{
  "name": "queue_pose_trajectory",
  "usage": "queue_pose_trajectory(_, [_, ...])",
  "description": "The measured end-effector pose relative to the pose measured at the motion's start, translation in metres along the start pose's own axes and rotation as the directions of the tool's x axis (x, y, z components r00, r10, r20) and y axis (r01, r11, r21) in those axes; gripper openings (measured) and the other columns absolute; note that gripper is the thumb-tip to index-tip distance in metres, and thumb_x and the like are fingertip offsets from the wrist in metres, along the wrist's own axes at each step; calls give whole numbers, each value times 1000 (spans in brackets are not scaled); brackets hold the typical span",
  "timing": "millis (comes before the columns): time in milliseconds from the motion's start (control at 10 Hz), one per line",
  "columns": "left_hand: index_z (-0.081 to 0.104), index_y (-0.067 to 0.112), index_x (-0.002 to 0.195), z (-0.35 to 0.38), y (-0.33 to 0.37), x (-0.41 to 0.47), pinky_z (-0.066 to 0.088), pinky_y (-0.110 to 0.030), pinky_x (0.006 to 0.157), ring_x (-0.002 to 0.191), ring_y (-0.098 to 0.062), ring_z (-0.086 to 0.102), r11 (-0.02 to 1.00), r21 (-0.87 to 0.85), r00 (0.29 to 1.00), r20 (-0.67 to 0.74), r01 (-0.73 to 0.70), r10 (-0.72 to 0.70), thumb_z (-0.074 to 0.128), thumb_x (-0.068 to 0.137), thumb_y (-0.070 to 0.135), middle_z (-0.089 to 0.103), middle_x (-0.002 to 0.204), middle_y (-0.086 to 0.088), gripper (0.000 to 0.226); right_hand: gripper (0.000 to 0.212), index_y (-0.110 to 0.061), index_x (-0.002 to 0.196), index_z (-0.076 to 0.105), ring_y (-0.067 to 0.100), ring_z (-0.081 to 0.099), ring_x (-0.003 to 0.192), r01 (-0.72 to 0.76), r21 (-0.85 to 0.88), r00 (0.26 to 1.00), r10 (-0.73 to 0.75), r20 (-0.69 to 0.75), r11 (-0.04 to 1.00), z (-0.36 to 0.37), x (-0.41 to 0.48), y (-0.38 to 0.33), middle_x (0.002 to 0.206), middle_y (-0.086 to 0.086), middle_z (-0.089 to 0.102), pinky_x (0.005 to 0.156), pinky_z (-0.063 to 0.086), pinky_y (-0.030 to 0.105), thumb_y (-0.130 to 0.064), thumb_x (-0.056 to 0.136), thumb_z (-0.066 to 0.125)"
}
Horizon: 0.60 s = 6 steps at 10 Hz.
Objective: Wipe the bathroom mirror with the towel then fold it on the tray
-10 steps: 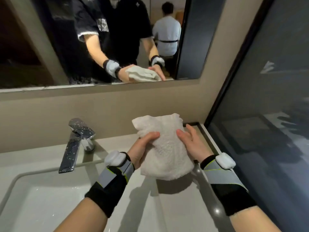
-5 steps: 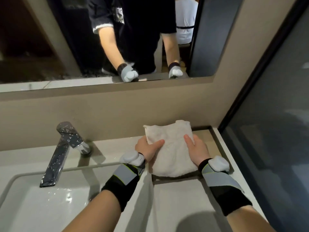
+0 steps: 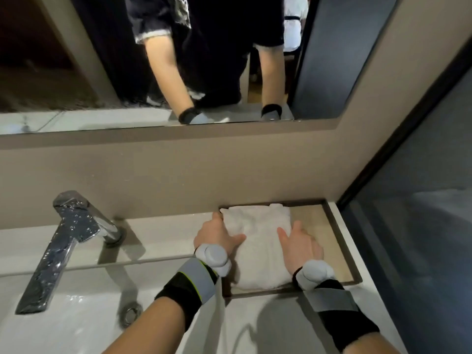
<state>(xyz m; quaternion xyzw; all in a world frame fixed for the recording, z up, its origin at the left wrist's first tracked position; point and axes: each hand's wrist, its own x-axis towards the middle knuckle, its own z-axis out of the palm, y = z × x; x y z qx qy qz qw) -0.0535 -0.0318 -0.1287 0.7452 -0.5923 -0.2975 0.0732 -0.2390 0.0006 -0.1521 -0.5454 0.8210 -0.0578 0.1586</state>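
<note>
On the tray (image 3: 339, 241), the folded towel (image 3: 258, 249) lies under both hands' grip.

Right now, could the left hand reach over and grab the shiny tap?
Probably yes. The left hand lies flat on the towel's left edge in the tray, holding nothing. The tap stands just to its left on the counter, with only bare counter between them.

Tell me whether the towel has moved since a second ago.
Yes. The towel went down from mid-air, level with the faucet, and now lies flat in the tray.
</note>
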Motion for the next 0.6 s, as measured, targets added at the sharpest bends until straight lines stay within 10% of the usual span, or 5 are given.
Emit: queue_pose_trajectory(600, [53,13,114,-49,-8,-38,45,-30,79,104,-28,61,989,-101,994,1,-107,108,64,84,35,63,115,-7,39,43,-11,131,41,27,44,121,45,-222,999,-40,29,974,-26,-32,-22,134,9,48,95,38,34,-39,100,30])
